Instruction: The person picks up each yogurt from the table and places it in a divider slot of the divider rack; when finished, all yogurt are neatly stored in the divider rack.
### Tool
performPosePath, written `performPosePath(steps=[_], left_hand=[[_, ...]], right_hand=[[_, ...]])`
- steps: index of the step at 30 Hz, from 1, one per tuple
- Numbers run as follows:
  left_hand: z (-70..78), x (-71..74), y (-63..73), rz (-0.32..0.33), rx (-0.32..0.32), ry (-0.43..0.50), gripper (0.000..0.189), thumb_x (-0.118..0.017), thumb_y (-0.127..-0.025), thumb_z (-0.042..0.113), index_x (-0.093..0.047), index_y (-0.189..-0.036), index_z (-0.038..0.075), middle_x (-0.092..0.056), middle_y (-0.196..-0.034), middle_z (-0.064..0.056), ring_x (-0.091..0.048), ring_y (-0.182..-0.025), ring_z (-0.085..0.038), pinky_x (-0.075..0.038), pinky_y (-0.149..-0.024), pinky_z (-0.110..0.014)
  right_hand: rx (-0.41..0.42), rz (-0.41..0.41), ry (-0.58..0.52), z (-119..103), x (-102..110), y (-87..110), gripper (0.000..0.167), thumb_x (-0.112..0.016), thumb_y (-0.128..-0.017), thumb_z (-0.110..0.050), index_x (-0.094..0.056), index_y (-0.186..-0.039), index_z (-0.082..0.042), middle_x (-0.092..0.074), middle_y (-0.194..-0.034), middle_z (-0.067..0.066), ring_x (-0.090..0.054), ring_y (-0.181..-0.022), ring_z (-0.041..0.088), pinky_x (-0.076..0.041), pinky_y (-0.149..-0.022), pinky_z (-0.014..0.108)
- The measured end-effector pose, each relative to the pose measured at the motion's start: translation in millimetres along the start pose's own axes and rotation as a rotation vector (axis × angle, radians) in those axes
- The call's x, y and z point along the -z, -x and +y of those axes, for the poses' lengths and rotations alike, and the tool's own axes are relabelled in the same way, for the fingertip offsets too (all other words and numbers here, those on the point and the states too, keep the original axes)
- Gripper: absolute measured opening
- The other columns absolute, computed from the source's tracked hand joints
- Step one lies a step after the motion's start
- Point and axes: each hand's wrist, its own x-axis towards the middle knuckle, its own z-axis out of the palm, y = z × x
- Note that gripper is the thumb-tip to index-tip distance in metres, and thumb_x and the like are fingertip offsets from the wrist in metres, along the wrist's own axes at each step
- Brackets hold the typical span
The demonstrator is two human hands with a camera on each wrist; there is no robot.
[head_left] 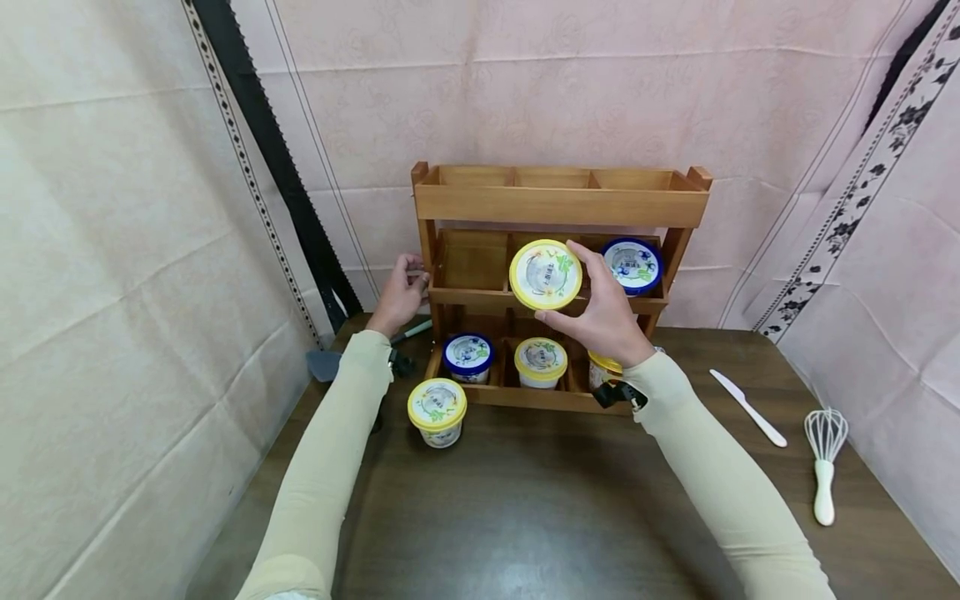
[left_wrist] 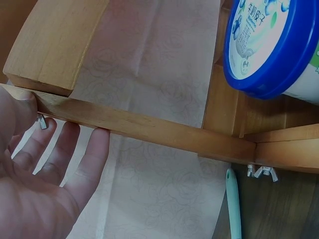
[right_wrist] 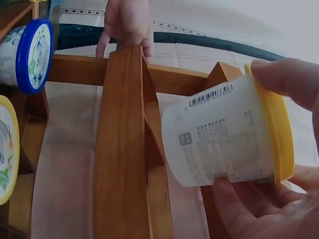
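My right hand grips a white tub with a yellow lid, thumb and fingers around its lid and side. The tub is tilted with its lid toward me, in front of the rack's middle tier. In the right wrist view, the tub's printed side shows a barcode. Against the left post of the wooden rack, the fingertips of my left hand rest, fingers fairly straight in the left wrist view. A blue-lidded tub sits in the middle tier's right compartment.
The bottom tier holds a blue-lidded tub, a yellow-lidded tub and another yellow-lidded tub, partly hidden by my right wrist. One more yellow-lidded tub stands before the rack. A white knife and whisk lie at right.
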Motion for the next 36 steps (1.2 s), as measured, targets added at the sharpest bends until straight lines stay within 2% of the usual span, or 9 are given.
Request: performPosePath(steps=[6, 12, 16, 27, 36], left_hand=[[-0.2, 0.5, 1.2, -0.002, 0.005, 0.009, 0.029, -0.047, -0.114, 0.019, -0.043, -0.143, 0.016, -0.049, -0.148, -0.012, -0.057, -0.132, -0.032, -0.059, -0.103, -0.057], [0.2, 1.3, 3.8, -0.010, 0.021, 0.005, 0.030, -0.046, -0.115, 0.020, -0.043, -0.144, 0.017, -0.049, -0.149, -0.011, -0.057, -0.133, -0.032, -0.058, -0.104, -0.057], [0.3, 1.0, 3.8, -0.014, 0.015, 0.006, 0.031, -0.046, -0.114, 0.020, -0.042, -0.145, 0.016, -0.048, -0.149, -0.012, -0.057, -0.133, -0.032, -0.058, -0.104, -0.057], [-1.2, 0.3, 2.2, -0.011, -0.011, 0.005, 0.029, -0.047, -0.114, 0.019, -0.043, -0.143, 0.016, -0.049, -0.147, -0.012, -0.058, -0.131, -0.032, -0.058, -0.103, -0.058], [0.0, 0.6, 0.9, -0.008, -0.008, 0.007, 0.029, -0.047, -0.114, 0.019, -0.043, -0.143, 0.016, -0.049, -0.147, -0.012, -0.058, -0.131, -0.032, -0.059, -0.103, -0.057]], right_hand=[[-0.016, 0.023, -0.007, 7, -2, -6.8, 0.109, -0.094, -0.081, -0.033, -0.026, -0.166, -0.024, -0.040, -0.160, 0.007, -0.051, -0.135, 0.023, -0.056, -0.110, 0.048], [-0.039, 0.041, -0.005, 16, -6, -12.3, 0.108, -0.094, -0.082, -0.030, -0.025, -0.166, -0.023, -0.039, -0.161, 0.009, -0.047, -0.141, 0.027, -0.049, -0.117, 0.051], [-0.050, 0.059, -0.003, 21, -8, -15.8, 0.108, -0.094, -0.082, -0.028, -0.025, -0.165, -0.021, -0.038, -0.160, 0.010, -0.047, -0.141, 0.028, -0.049, -0.117, 0.051], [-0.093, 0.048, 0.066, 28, -17, -28.5, 0.107, -0.092, -0.083, -0.036, -0.028, -0.165, -0.015, -0.042, -0.158, 0.014, -0.046, -0.140, 0.033, -0.042, -0.121, 0.055], [-0.134, 0.034, 0.103, 36, -23, -35.5, 0.107, -0.090, -0.085, -0.038, -0.027, -0.166, -0.013, -0.043, -0.156, 0.018, -0.045, -0.140, 0.036, -0.040, -0.120, 0.058]])
